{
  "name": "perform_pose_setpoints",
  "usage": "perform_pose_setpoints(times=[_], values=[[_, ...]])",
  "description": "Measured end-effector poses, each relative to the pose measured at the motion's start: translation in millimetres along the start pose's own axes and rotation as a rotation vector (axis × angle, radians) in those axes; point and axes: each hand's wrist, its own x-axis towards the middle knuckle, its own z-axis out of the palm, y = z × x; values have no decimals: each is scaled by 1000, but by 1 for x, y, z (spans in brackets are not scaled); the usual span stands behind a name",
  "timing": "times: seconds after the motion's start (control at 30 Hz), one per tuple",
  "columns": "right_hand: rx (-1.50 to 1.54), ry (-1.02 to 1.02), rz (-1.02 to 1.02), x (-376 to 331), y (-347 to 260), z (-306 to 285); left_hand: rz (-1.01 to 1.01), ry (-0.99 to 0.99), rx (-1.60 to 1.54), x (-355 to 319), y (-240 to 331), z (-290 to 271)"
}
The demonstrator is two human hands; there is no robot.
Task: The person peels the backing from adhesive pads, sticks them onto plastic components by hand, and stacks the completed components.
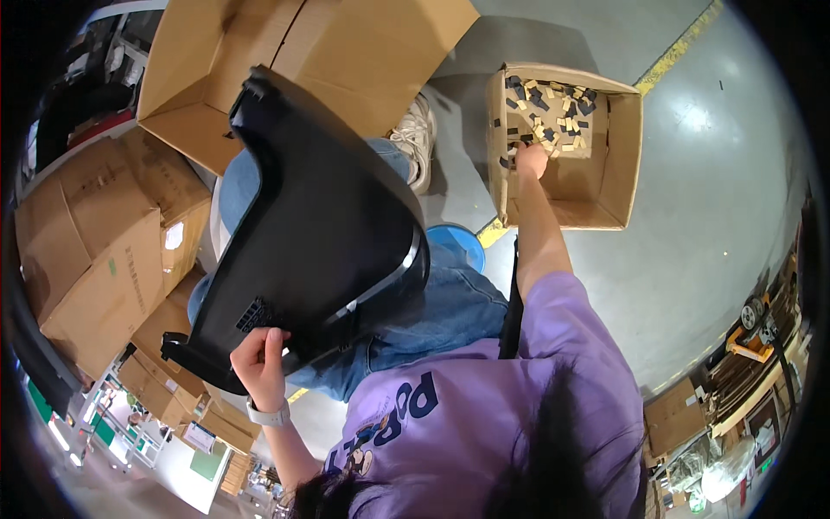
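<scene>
A large curved black plastic shell (324, 216) lies across my lap, tilted, with a slotted grille patch near its lower left corner. My left hand (262, 363), a pale watch band on its wrist, pinches the shell's lower edge. To the right, my right arm reaches down into an open cardboard box (626, 164). My right hand (531, 159) is there, fingers drawn together by the small black and tan rectangular pieces (553, 112) scattered over the box bottom. The fingertips are too small to show what they hold.
A big open cardboard box (372, 52) stands beyond the shell. Closed cartons (95, 233) are stacked at the left. Partly under my leg shows a blue round object (458, 246). Yellow lines (683, 43) mark the grey floor. Flattened cardboard (761, 381) lies at the far right.
</scene>
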Motion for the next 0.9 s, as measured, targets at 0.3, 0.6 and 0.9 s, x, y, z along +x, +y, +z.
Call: perform_pose_setpoints(times=[0.3, 0.6, 0.9], values=[[50, 41, -22, 16, 11, -9, 32, 47, -28, 10, 5, 12], [1146, -423, -146, -83, -30, -146, 279, 176, 24, -3, 53, 7], [1280, -1267, -866, -367, -122, -304, 553, 37, -546, -7, 92, 2]])
